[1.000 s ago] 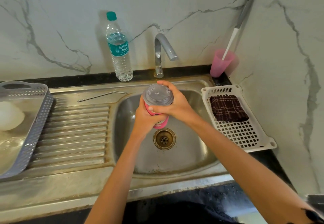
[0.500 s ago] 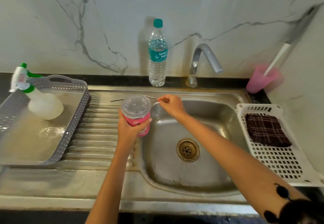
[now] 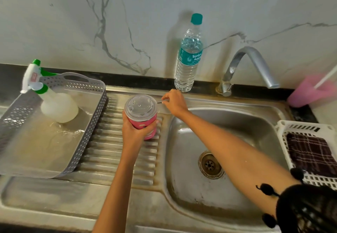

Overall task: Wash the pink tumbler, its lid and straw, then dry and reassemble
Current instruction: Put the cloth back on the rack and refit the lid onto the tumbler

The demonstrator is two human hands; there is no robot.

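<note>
Here, the left hand (image 3: 135,130) grips the pink tumbler (image 3: 145,126). Its fingers are curled round the pink wall, and the fingertips (image 3: 156,122) show on the far side just below the clear lid (image 3: 140,106), which sits on the tumbler's mouth. The tumbler is upright over the ridged drainboard (image 3: 118,159); whether its base touches the ridges cannot be told.

The right hand (image 3: 175,103) lies just beyond and to the right of the lid. Its thumb and forefinger are pressed together on the end of a thin metal straw (image 3: 160,102), and the other fingers are folded in. Only a short length of the straw shows, between the pinching fingers and the lid's rim; the rest is hidden behind the lid.

Just behind the right hand's knuckles stands a water bottle (image 3: 188,63), with the tap (image 3: 249,55) further to the right of it. Under the right forearm lies the sink basin (image 3: 255,121) with its drain (image 3: 211,164). To the left of the left hand's fingers, a grey basket (image 3: 91,123) holds a spray bottle (image 3: 58,106). Well to the right of both hands, a white basket (image 3: 284,128) holds a checked cloth (image 3: 310,154), and a pink cup (image 3: 308,92) stands behind it.
</note>
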